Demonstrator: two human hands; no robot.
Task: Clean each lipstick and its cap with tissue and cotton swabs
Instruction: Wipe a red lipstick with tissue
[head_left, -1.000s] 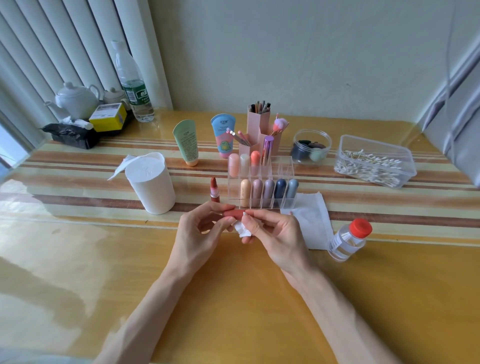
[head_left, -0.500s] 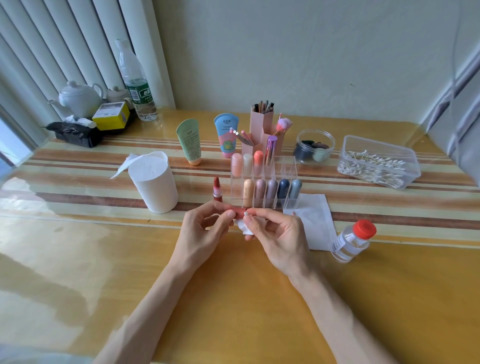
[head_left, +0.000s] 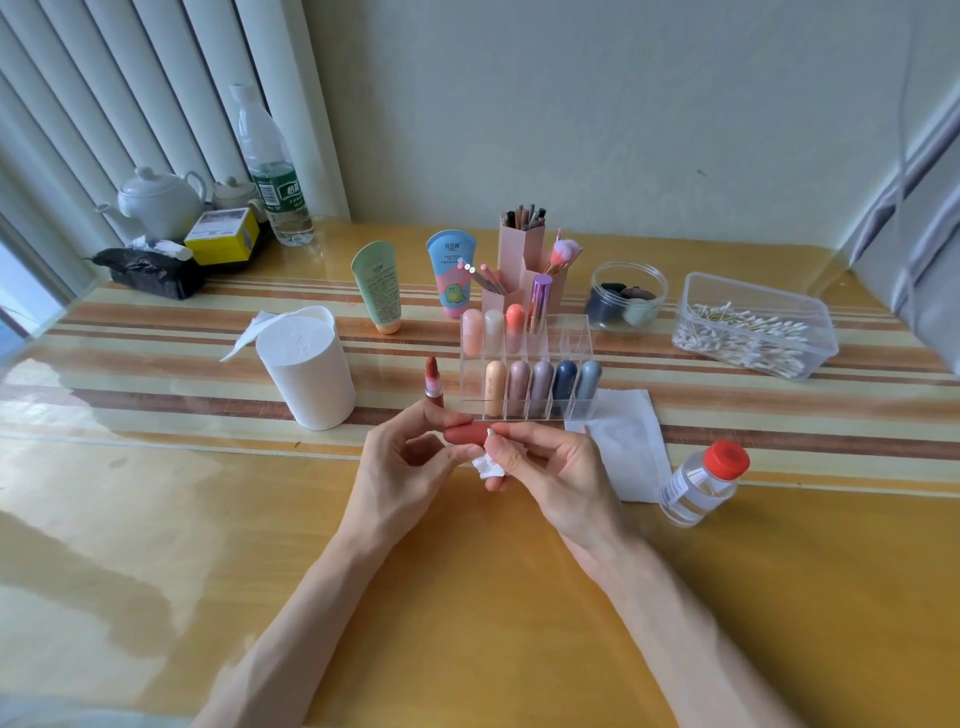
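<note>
My left hand (head_left: 402, 462) holds a brick-red lipstick cap (head_left: 465, 434) sideways, just in front of the clear organiser (head_left: 527, 366). My right hand (head_left: 550, 470) pinches a small wad of white tissue (head_left: 488, 464) against the cap's open right end. The uncapped red lipstick (head_left: 432, 378) stands upright on the table behind my left fingers. Several capped lipsticks fill the organiser's slots. A tissue roll (head_left: 309, 366) stands to the left, and a clear tub of cotton swabs (head_left: 753, 327) sits at the far right.
A flat tissue sheet (head_left: 626, 439) lies right of my hands, beside a small clear bottle with a red cap (head_left: 706, 483). Two cream tubes (head_left: 376, 286), pink brush holders (head_left: 524, 260) and a jar (head_left: 628, 296) stand behind the organiser. A teapot and water bottle are at back left.
The hands stay together on the cap; my right fingers have shifted the tissue slightly at the cap's end. The view has crept a little closer.
</note>
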